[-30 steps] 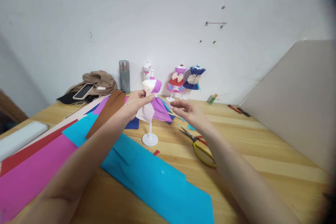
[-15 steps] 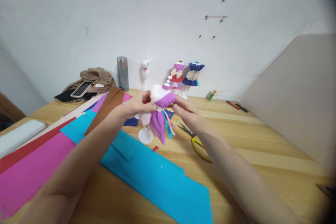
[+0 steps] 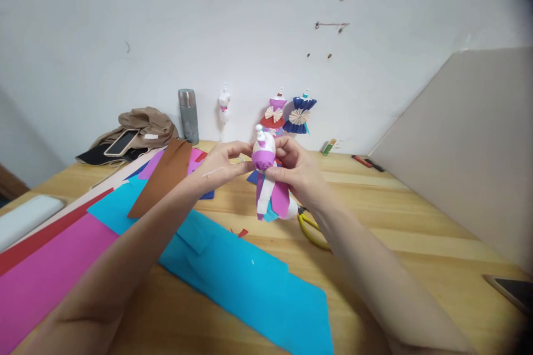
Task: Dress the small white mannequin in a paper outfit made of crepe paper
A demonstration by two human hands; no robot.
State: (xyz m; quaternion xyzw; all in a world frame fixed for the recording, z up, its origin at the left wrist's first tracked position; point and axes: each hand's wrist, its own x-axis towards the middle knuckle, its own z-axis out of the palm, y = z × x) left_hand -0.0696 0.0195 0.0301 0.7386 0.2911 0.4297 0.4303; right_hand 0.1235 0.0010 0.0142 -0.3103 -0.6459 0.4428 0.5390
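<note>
A miniature dress form [image 3: 264, 147] is held up above the table between my two hands. Its white torso has a purple band round it, and strips of purple, white and blue paper hang below like a skirt. My right hand [image 3: 291, 165] grips it from the right, thumb in front at the waist. From the left, my left hand [image 3: 228, 163] has thumb and forefinger tips against its side. The form's white base [image 3: 292, 208] shows behind the strips at lower right. Yellow-handled scissors [image 3: 311, 231] lie by my right wrist, partly hidden.
Along the wall stand a bare dress form [image 3: 224, 106], a purple-and-red dressed one [image 3: 273, 113], a navy one [image 3: 301, 116] and a flask [image 3: 189, 116]. Blue paper [image 3: 250, 272], brown paper [image 3: 166, 175] and magenta paper [image 3: 54, 283] cover the left. A phone [image 3: 121, 143] rests beside cloth.
The dress form has been turned in my hands, so its base swings from lower left to lower right. My right hand now wraps further round it. The view has shifted slightly.
</note>
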